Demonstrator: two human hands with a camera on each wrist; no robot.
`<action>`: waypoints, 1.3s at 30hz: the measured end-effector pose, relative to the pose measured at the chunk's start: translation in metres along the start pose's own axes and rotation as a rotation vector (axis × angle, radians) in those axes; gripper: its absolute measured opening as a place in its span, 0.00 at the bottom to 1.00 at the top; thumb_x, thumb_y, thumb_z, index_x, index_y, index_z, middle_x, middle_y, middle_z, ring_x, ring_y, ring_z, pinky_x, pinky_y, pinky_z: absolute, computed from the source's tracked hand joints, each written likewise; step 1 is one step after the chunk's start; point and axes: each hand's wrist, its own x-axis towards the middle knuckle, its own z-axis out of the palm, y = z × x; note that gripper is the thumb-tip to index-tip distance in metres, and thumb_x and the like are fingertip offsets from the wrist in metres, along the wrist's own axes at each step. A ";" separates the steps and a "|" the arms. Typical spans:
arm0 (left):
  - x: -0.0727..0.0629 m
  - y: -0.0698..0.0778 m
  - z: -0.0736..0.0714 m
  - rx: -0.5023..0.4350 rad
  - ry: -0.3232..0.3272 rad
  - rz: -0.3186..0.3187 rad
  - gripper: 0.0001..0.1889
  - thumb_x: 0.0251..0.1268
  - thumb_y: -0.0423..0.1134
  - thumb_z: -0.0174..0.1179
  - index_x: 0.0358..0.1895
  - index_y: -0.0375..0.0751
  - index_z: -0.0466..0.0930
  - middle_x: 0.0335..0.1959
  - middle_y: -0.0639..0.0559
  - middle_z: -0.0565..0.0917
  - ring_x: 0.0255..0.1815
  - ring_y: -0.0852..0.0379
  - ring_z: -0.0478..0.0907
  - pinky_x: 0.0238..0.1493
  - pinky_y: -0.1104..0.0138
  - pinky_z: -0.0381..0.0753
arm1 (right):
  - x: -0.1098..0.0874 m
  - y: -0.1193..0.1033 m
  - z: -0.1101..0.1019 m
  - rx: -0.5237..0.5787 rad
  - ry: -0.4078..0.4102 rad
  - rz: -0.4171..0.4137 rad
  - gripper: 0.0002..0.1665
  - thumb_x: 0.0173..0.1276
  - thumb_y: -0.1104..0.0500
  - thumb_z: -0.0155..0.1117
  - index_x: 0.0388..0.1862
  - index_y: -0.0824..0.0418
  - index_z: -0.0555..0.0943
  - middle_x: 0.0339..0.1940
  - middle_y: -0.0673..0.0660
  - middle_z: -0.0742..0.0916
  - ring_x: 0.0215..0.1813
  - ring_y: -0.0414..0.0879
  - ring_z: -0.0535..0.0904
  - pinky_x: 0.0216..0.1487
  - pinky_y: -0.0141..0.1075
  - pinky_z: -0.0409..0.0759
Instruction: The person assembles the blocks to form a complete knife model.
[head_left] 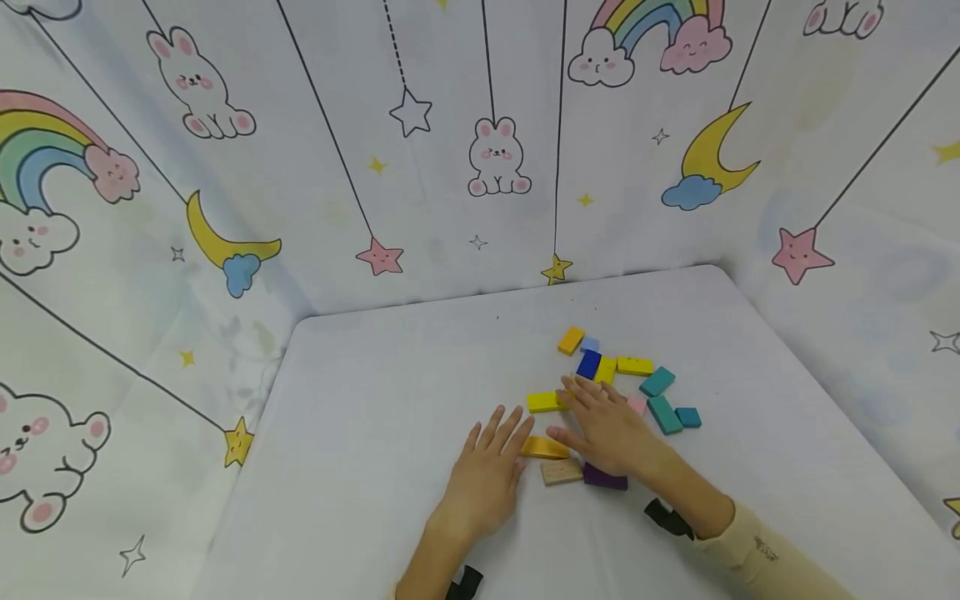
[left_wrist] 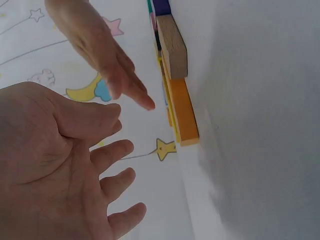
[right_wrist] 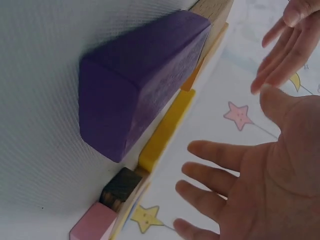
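My left hand [head_left: 487,479] hovers beside an orange block [head_left: 546,448], its fingers spread and nothing between them. In the left wrist view the left palm [left_wrist: 50,165] is bare. My right hand [head_left: 607,425] is held over the middle of the block group, fingers apart, hiding some blocks. Its palm [right_wrist: 280,175] holds nothing in the right wrist view. A yellow block [head_left: 546,402] lies partly under its fingertips in the head view. Nearest the wrists are a plain wooden block [head_left: 562,472] and a purple block [right_wrist: 135,85]. A black block [right_wrist: 121,185] and a pink block [right_wrist: 94,222] lie beyond.
Farther back lie an orange-yellow block [head_left: 571,340], a light blue one [head_left: 590,344], a dark blue one [head_left: 588,364] and a yellow one [head_left: 635,367]. Teal blocks [head_left: 664,414] sit to the right. The white table [head_left: 360,433] meets a patterned cloth wall [head_left: 442,208] behind.
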 end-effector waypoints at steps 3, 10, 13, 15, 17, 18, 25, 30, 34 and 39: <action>-0.002 0.006 0.001 -0.038 -0.030 0.014 0.35 0.76 0.33 0.55 0.83 0.50 0.59 0.84 0.51 0.58 0.85 0.44 0.53 0.79 0.43 0.62 | -0.001 0.001 0.002 -0.049 0.010 -0.050 0.34 0.82 0.40 0.55 0.72 0.64 0.77 0.78 0.64 0.73 0.80 0.61 0.64 0.78 0.63 0.62; -0.005 0.016 0.002 -0.094 -0.104 0.021 0.40 0.63 0.23 0.55 0.81 0.46 0.63 0.83 0.51 0.62 0.83 0.46 0.57 0.79 0.46 0.63 | -0.004 0.001 0.002 -0.065 0.000 -0.109 0.27 0.82 0.51 0.58 0.70 0.65 0.77 0.74 0.65 0.78 0.76 0.61 0.71 0.76 0.62 0.66; -0.006 0.020 0.005 -0.090 -0.108 0.047 0.38 0.65 0.24 0.55 0.81 0.45 0.64 0.81 0.49 0.65 0.82 0.46 0.61 0.77 0.46 0.66 | -0.005 0.000 0.002 -0.045 -0.021 -0.102 0.27 0.81 0.52 0.58 0.71 0.66 0.76 0.74 0.66 0.77 0.76 0.61 0.72 0.77 0.61 0.66; -0.007 0.022 0.008 -0.080 -0.110 0.060 0.37 0.66 0.26 0.55 0.81 0.45 0.64 0.81 0.49 0.66 0.81 0.46 0.63 0.77 0.47 0.68 | -0.006 0.000 0.003 -0.036 -0.031 -0.095 0.28 0.81 0.51 0.58 0.72 0.67 0.76 0.74 0.65 0.77 0.76 0.61 0.72 0.77 0.60 0.66; -0.008 0.024 0.010 -0.061 -0.111 0.067 0.35 0.71 0.30 0.57 0.81 0.45 0.63 0.80 0.49 0.67 0.80 0.46 0.64 0.76 0.48 0.70 | -0.005 -0.001 0.003 -0.038 -0.032 -0.096 0.28 0.81 0.51 0.59 0.71 0.67 0.76 0.74 0.65 0.77 0.75 0.61 0.72 0.77 0.59 0.67; -0.008 0.024 0.010 -0.052 -0.112 0.066 0.34 0.73 0.34 0.58 0.81 0.45 0.63 0.80 0.49 0.67 0.80 0.47 0.64 0.76 0.48 0.70 | -0.005 -0.001 0.003 -0.040 -0.032 -0.096 0.28 0.81 0.51 0.59 0.71 0.67 0.76 0.74 0.65 0.78 0.75 0.61 0.72 0.77 0.59 0.67; -0.008 0.024 0.014 -0.038 -0.127 0.046 0.36 0.76 0.49 0.61 0.82 0.47 0.61 0.81 0.52 0.66 0.81 0.49 0.63 0.76 0.50 0.70 | -0.004 -0.002 0.003 -0.048 -0.044 -0.092 0.29 0.81 0.51 0.59 0.72 0.67 0.75 0.74 0.65 0.77 0.76 0.60 0.71 0.77 0.58 0.67; -0.009 0.024 0.015 -0.026 -0.132 0.041 0.37 0.76 0.52 0.62 0.82 0.47 0.62 0.81 0.52 0.65 0.81 0.50 0.62 0.76 0.49 0.69 | -0.004 -0.002 0.004 -0.035 -0.049 -0.089 0.30 0.82 0.51 0.58 0.73 0.67 0.75 0.75 0.65 0.76 0.77 0.60 0.71 0.77 0.58 0.67; -0.010 0.022 0.014 -0.011 -0.136 0.039 0.37 0.76 0.54 0.61 0.82 0.47 0.62 0.81 0.51 0.65 0.81 0.50 0.63 0.76 0.49 0.69 | -0.002 -0.003 0.006 -0.030 -0.053 -0.093 0.30 0.82 0.50 0.57 0.73 0.68 0.74 0.75 0.66 0.76 0.77 0.60 0.71 0.77 0.58 0.67; -0.012 0.016 0.012 -0.010 -0.123 0.034 0.38 0.75 0.54 0.62 0.82 0.45 0.62 0.81 0.50 0.66 0.80 0.48 0.64 0.76 0.48 0.70 | 0.000 -0.002 0.007 -0.038 -0.068 -0.104 0.30 0.83 0.50 0.56 0.74 0.68 0.73 0.76 0.67 0.75 0.77 0.61 0.69 0.77 0.57 0.67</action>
